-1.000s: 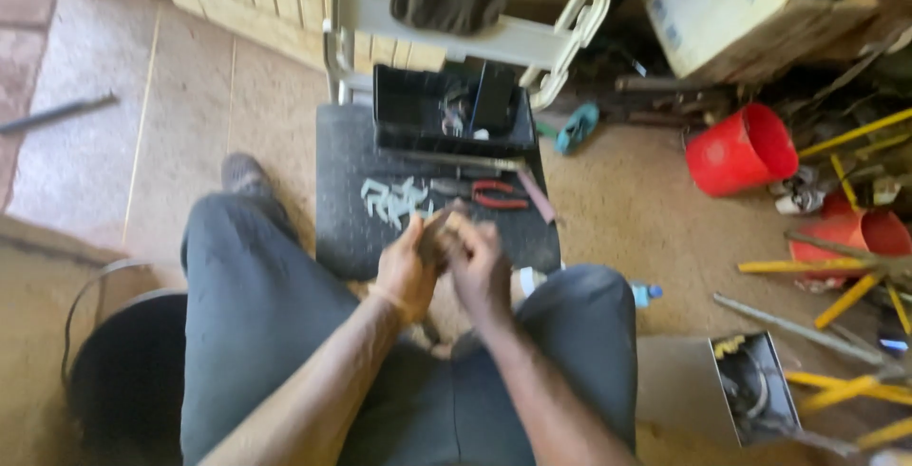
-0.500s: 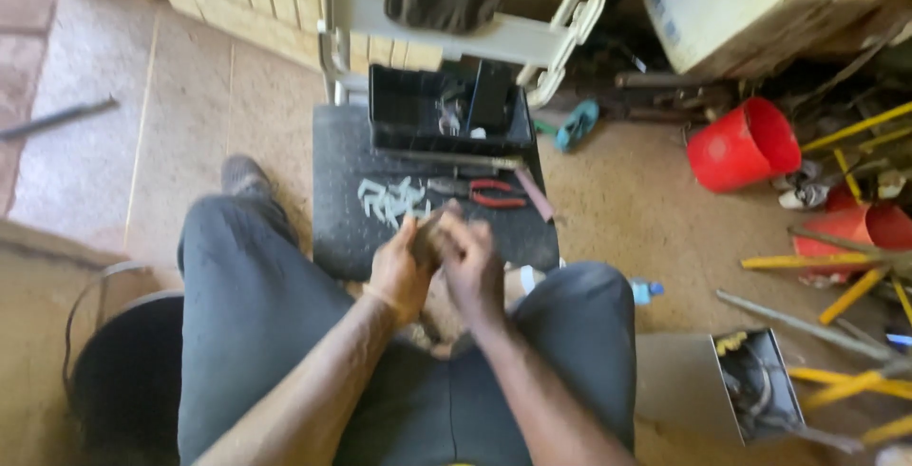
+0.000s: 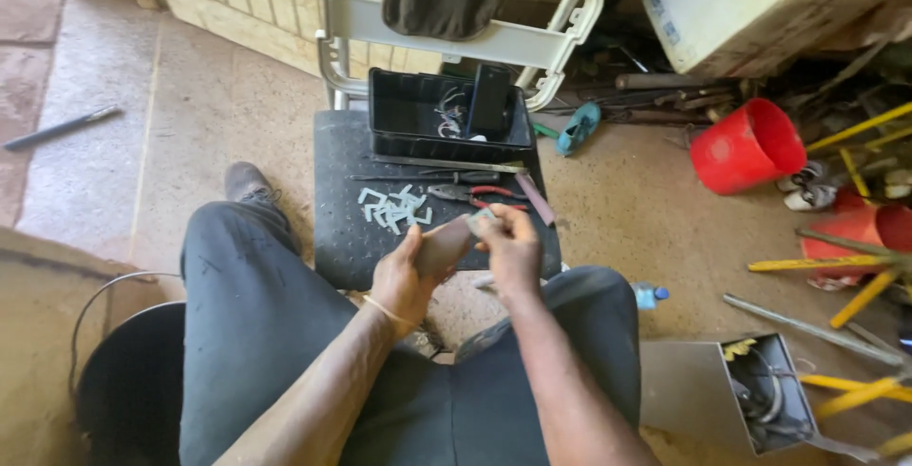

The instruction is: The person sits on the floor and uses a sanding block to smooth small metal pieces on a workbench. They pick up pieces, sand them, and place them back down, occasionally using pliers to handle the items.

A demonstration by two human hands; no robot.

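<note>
I sit with my knees apart over a black seat pad (image 3: 351, 238). My left hand (image 3: 404, 281) grips a flat brownish piece (image 3: 446, 246) and holds it up between my knees. At its upper end my right hand (image 3: 513, 247) pinches a small grey piece (image 3: 482, 219). On the pad just beyond my hands lies a heap of small pale metal clips (image 3: 394, 208). Red-handled pliers (image 3: 480, 193) and a long thin tool (image 3: 446, 164) lie on the pad too.
A black tray (image 3: 404, 129) with small parts stands at the pad's far edge under a grey metal frame (image 3: 494, 38). Red buckets (image 3: 746, 148) and yellow rods (image 3: 836, 262) crowd the right. A black bucket (image 3: 128, 385) is by my left leg, a grey box (image 3: 731, 395) by my right.
My hands have drawn slightly apart. The brownish piece now shows in my left hand, and my right hand has shifted to its upper end.
</note>
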